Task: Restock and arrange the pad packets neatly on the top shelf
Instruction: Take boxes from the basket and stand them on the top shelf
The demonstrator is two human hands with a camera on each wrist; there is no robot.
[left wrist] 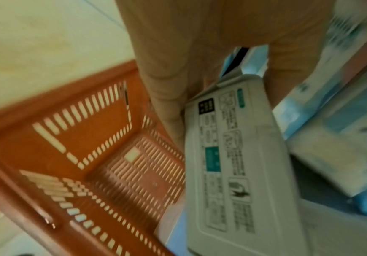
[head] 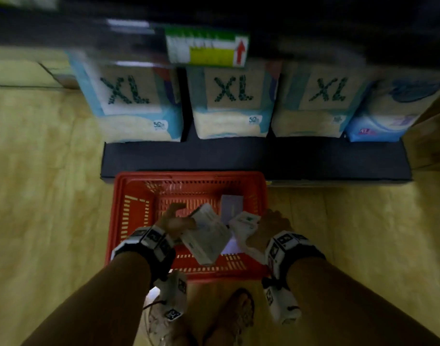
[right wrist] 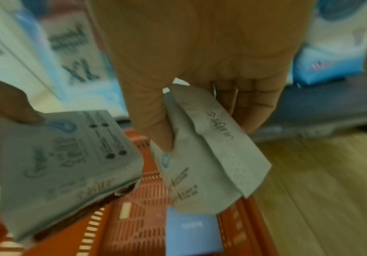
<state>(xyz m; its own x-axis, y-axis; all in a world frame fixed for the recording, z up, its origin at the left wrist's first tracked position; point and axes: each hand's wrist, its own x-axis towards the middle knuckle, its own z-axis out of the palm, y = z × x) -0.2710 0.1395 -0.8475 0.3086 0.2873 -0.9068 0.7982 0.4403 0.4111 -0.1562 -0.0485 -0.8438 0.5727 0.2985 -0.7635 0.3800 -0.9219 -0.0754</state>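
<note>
Both forearms reach down over a red basket point(head: 129, 196) that sits on the floor against the dark base point(head: 239, 158) of the shelving. The left hand point(head: 175, 221) has thumb and fingers closed on one end of a white packet point(head: 206, 236), which hangs tilted above the basket's near side. The right hand point(head: 269, 226) pinches a second white packet point(head: 244, 223) by its crimped end; in the right wrist view the thumb point(right wrist: 154, 124) presses the fold against curled fingers, so the rest of that packet point(right wrist: 202, 164) dangles free.

That pinch looks like the weak point: judged from the small hold on thin wrap, a quick lift could let the packet slip or twist and drop back into the basket or onto the floor. The two packets hang close together, so they may knock each other on the way up.

A blue packet point(head: 230, 203) lies in the basket by its far right corner, still to be picked.

Beyond the base, three large packs marked XL point(head: 229, 103) stand in a row on the bottom shelf, with a blue pack point(head: 379, 121) at the right end. A shelf edge with a green and yellow tag point(head: 206, 48) juts out above them, and a rising hand could catch on it. The top shelf is out of view, so its free space cannot be told.
</note>
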